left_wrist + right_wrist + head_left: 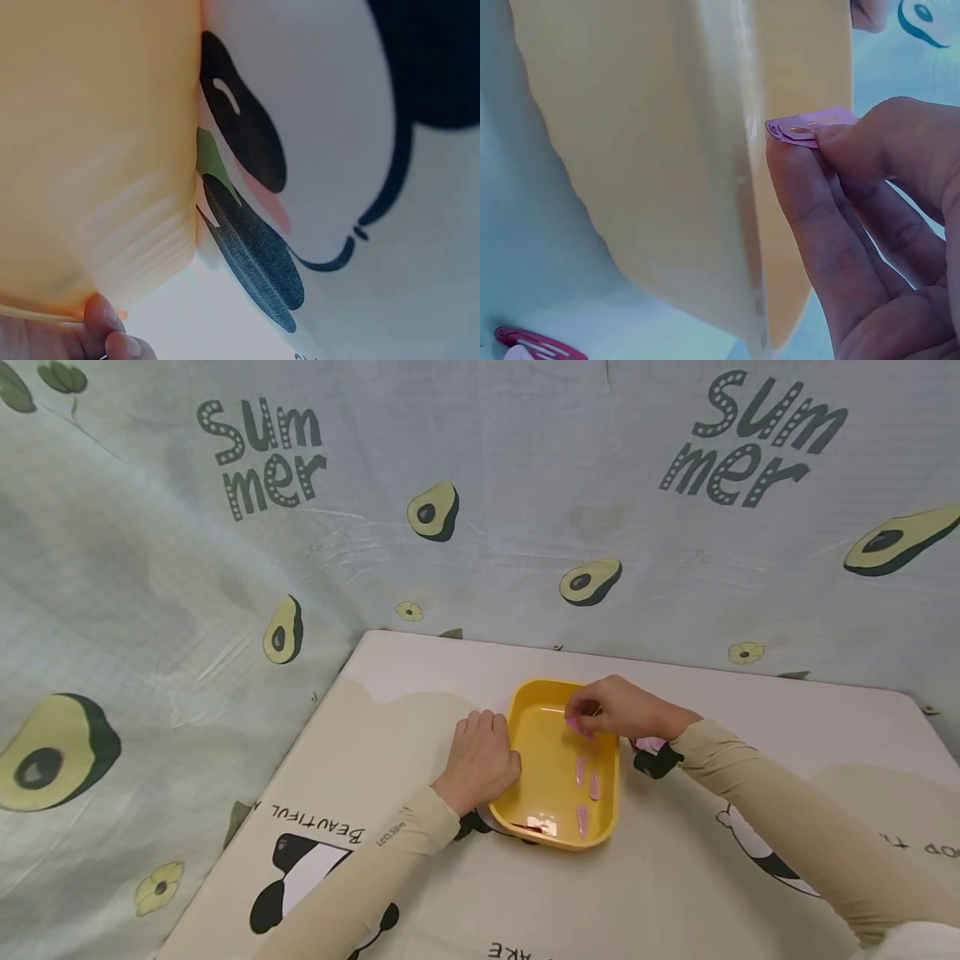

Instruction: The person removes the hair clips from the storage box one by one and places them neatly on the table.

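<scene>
Right hand (622, 706): pinches a pink hair clip (799, 129) above the yellow tray (536, 768), far right corner
Left hand (482, 760): grips its left rim
Tray: three pink clips (582, 821) along right side, red item (527, 828) by near side
Outside right rim: other clips (551, 346)
Tabletop (405, 752): tray near far edge, well apart from left

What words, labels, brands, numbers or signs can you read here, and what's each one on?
"Summer", twice, each split over two lines: the backdrop cloth.
"Beautiful": the table cover.
Apparently "Lets Slim", small and slightly blurred: the left sleeve.
Lettering cut off at the lower edge and near the right sleeve: table cover, not fully readable.
Numbers: none that I can make out.
</scene>
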Demonstrator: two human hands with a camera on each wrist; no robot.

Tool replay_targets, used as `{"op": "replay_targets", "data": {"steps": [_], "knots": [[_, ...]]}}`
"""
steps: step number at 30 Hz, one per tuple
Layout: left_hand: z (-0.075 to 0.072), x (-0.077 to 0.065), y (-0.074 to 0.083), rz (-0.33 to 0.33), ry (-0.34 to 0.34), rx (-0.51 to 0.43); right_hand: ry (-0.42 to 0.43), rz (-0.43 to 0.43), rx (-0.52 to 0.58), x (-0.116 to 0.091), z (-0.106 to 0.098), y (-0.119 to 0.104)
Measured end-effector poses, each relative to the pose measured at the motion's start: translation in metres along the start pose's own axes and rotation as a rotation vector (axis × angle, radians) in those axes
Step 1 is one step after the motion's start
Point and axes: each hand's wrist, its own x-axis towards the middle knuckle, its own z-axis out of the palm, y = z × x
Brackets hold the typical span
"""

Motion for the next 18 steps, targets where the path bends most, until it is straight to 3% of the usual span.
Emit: {"op": "replay_targets", "data": {"steps": [18], "knots": [[-0.001, 0.001, 0.003, -0.014, -0.031, -0.011, 0.147, 0.070, 0.125, -0.036, -0.011, 0.015]]}}
